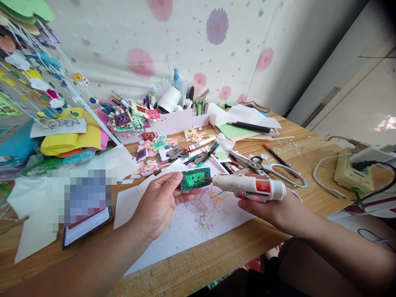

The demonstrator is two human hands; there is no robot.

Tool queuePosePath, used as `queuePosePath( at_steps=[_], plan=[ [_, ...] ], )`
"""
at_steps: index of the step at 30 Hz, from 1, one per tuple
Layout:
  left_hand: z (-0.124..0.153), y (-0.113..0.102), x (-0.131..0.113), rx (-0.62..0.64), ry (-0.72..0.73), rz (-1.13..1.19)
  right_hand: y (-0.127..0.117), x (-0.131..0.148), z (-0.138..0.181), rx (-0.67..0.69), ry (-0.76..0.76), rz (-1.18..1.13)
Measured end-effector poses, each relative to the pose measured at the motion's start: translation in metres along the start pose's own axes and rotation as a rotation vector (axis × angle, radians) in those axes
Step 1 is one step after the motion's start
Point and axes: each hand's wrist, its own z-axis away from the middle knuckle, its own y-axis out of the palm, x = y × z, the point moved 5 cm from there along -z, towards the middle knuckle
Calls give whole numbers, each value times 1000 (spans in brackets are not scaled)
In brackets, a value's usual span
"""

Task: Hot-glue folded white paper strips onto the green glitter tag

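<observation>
My left hand (161,202) pinches a small green glitter card (195,178) with a face drawn on it, held above a white paper sheet (198,222). My right hand (272,208) grips a white hot glue gun (252,187) with a red switch. Its nozzle points left and touches the card's right edge. Both hands hover just over the wooden table (216,260).
Scissors (266,167) lie behind the glue gun. Several small decorated squares (151,144), markers and pens litter the table's middle. A white organiser box (179,119) stands at the back, coloured paper (71,136) at left, a phone (86,227) at front left, a power strip (352,173) at right.
</observation>
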Motion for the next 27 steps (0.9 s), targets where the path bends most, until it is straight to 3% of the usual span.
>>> queuePosePath(
  at_steps=[8,17,20,27],
  plan=[
    [1,-1,1,33,-4,13,3,1,-1,27,-19,5],
    [1,-2,0,53,67,-40,-2,5,0,-33,-61,-17],
    [3,-2,-5,93,217,-201,-7,12,3,-72,-115,-26],
    [19,3,-28,112,759,-801,-11,20,9,-101,-180,12]
  ],
)
